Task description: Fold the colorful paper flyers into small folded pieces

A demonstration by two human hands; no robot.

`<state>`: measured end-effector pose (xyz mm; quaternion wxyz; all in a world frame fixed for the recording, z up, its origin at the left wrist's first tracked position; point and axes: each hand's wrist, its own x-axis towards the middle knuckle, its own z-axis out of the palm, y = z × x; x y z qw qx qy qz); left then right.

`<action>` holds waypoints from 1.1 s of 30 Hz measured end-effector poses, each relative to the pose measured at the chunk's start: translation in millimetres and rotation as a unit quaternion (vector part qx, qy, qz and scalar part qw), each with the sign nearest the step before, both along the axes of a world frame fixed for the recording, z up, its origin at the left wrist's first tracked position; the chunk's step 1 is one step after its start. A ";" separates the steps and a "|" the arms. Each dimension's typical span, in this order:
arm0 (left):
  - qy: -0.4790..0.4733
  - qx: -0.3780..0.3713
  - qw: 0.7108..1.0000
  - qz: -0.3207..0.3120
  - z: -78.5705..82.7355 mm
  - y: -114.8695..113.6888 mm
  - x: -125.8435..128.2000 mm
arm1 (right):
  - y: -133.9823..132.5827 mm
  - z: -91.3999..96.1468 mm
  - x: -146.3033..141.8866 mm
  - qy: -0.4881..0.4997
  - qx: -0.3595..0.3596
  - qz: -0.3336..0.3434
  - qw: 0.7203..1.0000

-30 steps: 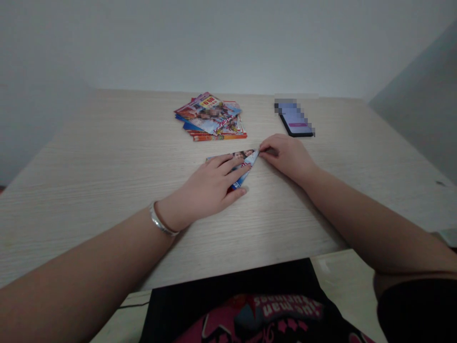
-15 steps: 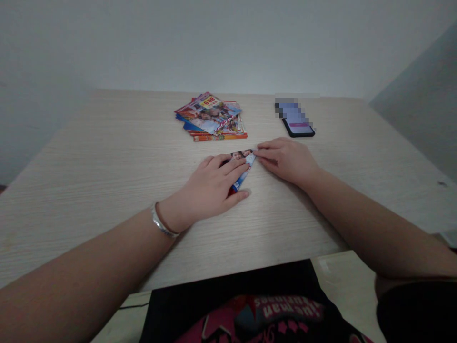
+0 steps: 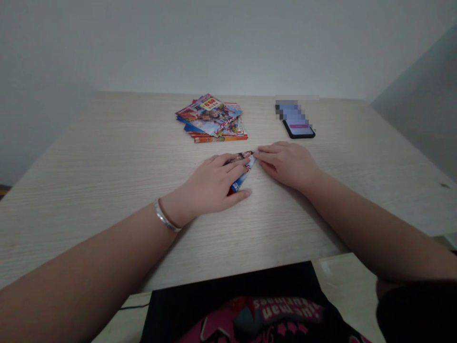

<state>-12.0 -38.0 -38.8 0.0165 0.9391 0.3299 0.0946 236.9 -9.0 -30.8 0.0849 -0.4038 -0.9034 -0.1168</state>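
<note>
1. Left hand (image 3: 216,183), spread, is covering a blue-and-white folded-paper triangle (image 3: 242,180) on the pale wood-grain desk (image 3: 135,147).
2. Right hand (image 3: 287,162) is touching its corner; grip unclear.
3. Seemingly light, creasable, it's favouring edge holds.

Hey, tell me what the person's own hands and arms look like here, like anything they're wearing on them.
Both the left hand and the right hand are without gloves. A shiny silver bracelet circles the left wrist; none shows on the right. A black sleeve shows on the right arm.
</note>
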 end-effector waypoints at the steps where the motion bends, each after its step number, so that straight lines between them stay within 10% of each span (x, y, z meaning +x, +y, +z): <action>1: -0.001 0.000 1.000 -0.003 1.1 0.8 -0.3 | -1.1 0.9 0.1 -0.005 0.003 0.000 1.000; 10: 0.042 0.008 0.999 -0.025 21.3 1.2 -11.6 | -6.4 1.3 6.4 0.044 -0.013 0.086 0.995; 33: 0.110 0.065 0.992 -0.005 14.2 -0.8 0.7 | 0.4 -4.5 2.5 0.050 -0.025 0.088 0.995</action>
